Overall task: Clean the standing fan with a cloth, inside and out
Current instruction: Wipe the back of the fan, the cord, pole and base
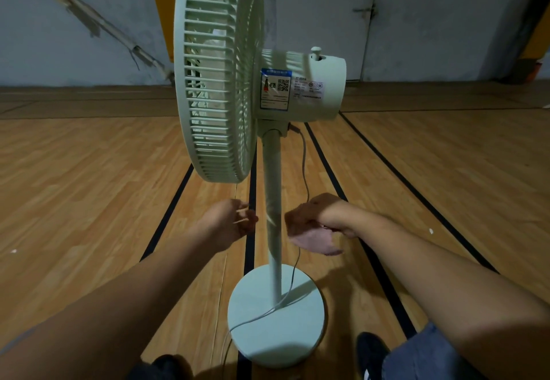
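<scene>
A pale green standing fan stands on the wooden floor, seen from the side. Its round grille faces left and the motor housing carries labels. A thin pole runs down to a round base. My right hand is just right of the pole and grips a pink cloth that hangs below the fingers. My left hand hovers just left of the pole with loosely curled fingers, holding nothing.
A grey power cord drops from the fan's neck past my right hand and trails across the base to the floor. Black lines cross the wooden floor. A grey wall stands behind. My shoes are near the base.
</scene>
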`<state>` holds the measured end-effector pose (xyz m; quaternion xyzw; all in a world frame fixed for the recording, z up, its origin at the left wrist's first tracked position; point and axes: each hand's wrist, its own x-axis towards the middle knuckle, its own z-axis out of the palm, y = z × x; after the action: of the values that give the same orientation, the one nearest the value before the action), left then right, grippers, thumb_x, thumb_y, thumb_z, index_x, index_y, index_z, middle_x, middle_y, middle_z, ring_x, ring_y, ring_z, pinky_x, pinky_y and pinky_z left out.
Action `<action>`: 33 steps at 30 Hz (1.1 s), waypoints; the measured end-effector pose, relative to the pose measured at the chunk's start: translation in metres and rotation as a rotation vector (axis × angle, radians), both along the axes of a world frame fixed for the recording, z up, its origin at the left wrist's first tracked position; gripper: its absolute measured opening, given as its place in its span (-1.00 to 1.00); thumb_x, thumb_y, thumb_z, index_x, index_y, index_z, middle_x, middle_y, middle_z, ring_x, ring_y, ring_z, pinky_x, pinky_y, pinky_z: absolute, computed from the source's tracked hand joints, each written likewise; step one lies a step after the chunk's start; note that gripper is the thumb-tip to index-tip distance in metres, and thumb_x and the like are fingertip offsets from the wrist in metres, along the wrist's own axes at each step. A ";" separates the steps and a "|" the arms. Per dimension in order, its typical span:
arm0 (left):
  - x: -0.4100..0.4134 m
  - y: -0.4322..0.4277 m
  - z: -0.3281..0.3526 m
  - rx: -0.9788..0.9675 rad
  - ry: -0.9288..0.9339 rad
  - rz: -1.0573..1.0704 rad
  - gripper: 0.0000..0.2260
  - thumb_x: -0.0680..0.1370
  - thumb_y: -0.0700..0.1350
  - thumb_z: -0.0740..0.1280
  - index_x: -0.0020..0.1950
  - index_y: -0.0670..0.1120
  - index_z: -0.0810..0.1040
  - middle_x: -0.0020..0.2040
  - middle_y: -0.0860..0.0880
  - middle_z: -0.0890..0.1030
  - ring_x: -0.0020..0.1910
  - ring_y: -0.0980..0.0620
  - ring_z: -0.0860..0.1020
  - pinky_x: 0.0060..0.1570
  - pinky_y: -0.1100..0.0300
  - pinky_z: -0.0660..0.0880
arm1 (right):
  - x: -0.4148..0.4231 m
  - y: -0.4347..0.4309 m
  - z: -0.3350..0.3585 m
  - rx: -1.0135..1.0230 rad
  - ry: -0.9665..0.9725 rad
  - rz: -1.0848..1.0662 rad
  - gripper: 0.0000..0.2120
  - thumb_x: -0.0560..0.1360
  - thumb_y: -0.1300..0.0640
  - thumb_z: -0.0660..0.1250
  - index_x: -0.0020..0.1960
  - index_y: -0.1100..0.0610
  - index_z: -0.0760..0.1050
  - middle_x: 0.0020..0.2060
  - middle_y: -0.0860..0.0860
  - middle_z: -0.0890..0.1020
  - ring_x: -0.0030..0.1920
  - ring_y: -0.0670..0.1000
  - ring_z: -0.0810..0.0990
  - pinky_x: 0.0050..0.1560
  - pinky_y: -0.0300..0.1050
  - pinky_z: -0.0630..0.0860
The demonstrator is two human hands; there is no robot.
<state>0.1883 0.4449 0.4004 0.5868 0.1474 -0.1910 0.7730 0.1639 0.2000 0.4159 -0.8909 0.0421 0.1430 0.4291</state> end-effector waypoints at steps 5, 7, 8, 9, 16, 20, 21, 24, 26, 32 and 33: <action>0.020 0.020 0.022 -0.404 0.070 0.001 -0.58 0.70 0.15 0.27 0.25 -0.22 0.52 0.16 -0.34 0.72 0.08 -0.21 0.71 -0.05 -0.03 0.72 | 0.002 0.013 0.007 -0.033 -0.093 -0.123 -0.72 0.63 -0.12 0.37 0.02 0.11 0.55 -0.10 0.13 0.67 -0.15 0.01 0.61 -0.21 -0.14 0.50; 0.023 0.021 0.034 -0.454 0.009 -0.064 -0.60 0.67 0.09 0.29 0.27 -0.24 0.56 0.27 -0.34 0.69 0.13 -0.22 0.73 0.03 -0.05 0.72 | 0.005 0.022 0.015 0.126 -0.127 -0.182 -0.79 0.62 0.00 0.38 -0.04 0.15 0.60 -0.13 0.19 0.72 -0.15 0.07 0.68 -0.12 -0.05 0.64; 0.023 0.020 0.040 -0.488 -0.010 -0.092 -0.60 0.67 0.06 0.29 0.26 -0.25 0.59 0.24 -0.34 0.70 0.12 -0.24 0.74 0.05 -0.06 0.71 | 0.006 0.026 0.018 0.188 -0.146 -0.201 -0.80 0.62 0.06 0.37 -0.05 0.19 0.63 -0.20 0.18 0.73 -0.17 0.14 0.71 -0.04 0.03 0.69; 0.022 0.019 0.045 -0.537 -0.014 -0.120 -0.61 0.67 0.04 0.29 0.26 -0.26 0.61 0.19 -0.33 0.70 0.09 -0.26 0.74 0.07 -0.08 0.71 | 0.008 0.030 0.019 0.241 -0.170 -0.221 -0.80 0.62 0.10 0.34 -0.03 0.21 0.65 -0.24 0.20 0.72 -0.16 0.20 0.73 0.05 0.11 0.71; 0.018 0.017 0.066 -0.837 -0.031 -0.166 -0.63 0.72 -0.01 0.32 0.53 -0.04 0.53 0.37 -0.12 0.51 0.07 -0.13 0.66 -0.09 -0.03 0.74 | 0.021 0.061 0.038 0.746 -0.337 -0.344 -0.78 0.74 0.00 0.24 0.03 0.02 0.62 -0.20 -0.06 0.69 -0.15 -0.06 0.67 -0.23 -0.31 0.57; 0.014 0.016 0.073 -0.831 -0.040 -0.164 -0.72 0.74 -0.03 0.30 0.45 -0.02 0.53 0.35 -0.06 0.47 0.04 -0.08 0.62 -0.15 0.01 0.74 | 0.024 0.054 0.047 1.124 -0.274 -0.370 -0.63 0.74 0.08 0.14 -0.11 0.09 0.64 -0.26 0.02 0.71 -0.22 0.00 0.69 -0.20 -0.17 0.63; 0.013 0.016 0.075 -0.812 -0.054 -0.174 -0.74 0.75 -0.04 0.29 0.43 -0.02 0.52 0.34 -0.05 0.48 0.03 -0.07 0.61 -0.15 0.03 0.73 | 0.025 0.052 0.049 1.175 -0.280 -0.368 -0.64 0.73 0.12 0.15 -0.08 0.10 0.67 -0.21 0.04 0.73 -0.17 0.03 0.71 -0.10 -0.10 0.65; 0.011 0.015 0.083 -0.758 -0.088 -0.200 -0.77 0.74 -0.07 0.30 0.40 -0.03 0.51 0.23 -0.08 0.52 0.00 -0.06 0.59 -0.17 0.07 0.73 | 0.028 0.055 0.053 1.110 -0.395 -0.317 -0.72 0.70 0.25 0.23 -0.01 0.04 0.69 -0.06 0.06 0.72 -0.05 0.07 0.69 0.03 -0.02 0.62; 0.010 0.014 0.087 -0.717 -0.111 -0.210 -0.78 0.74 -0.07 0.30 0.39 -0.05 0.52 0.17 -0.10 0.56 -0.02 -0.06 0.59 -0.19 0.08 0.72 | 0.029 0.059 0.051 1.018 -0.454 -0.253 -0.76 0.70 0.21 0.30 0.01 -0.07 0.67 -0.06 0.01 0.69 -0.09 0.02 0.67 -0.09 -0.09 0.63; 0.011 0.010 0.091 -0.684 -0.124 -0.238 -0.80 0.76 -0.08 0.25 0.19 -0.15 0.63 0.06 -0.13 0.59 -0.05 -0.05 0.59 -0.20 0.12 0.70 | 0.041 0.078 0.035 0.593 -0.646 -0.263 -0.79 0.72 0.12 0.29 0.29 0.22 0.48 0.13 0.17 0.67 0.10 0.05 0.69 0.19 0.14 0.62; 0.011 0.009 0.091 -0.692 -0.122 -0.236 -0.79 0.76 -0.09 0.25 0.18 -0.16 0.64 0.07 -0.14 0.60 -0.05 -0.06 0.60 -0.21 0.12 0.71 | 0.043 0.081 0.031 0.543 -0.654 -0.283 -0.71 0.72 0.11 0.29 0.33 0.28 0.44 0.20 0.28 0.62 0.17 0.19 0.66 0.24 0.25 0.58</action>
<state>0.1994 0.4542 0.4912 0.3138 -0.0408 -0.2821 0.9057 0.2073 0.2809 0.4465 -0.7299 -0.0134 -0.2002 0.6534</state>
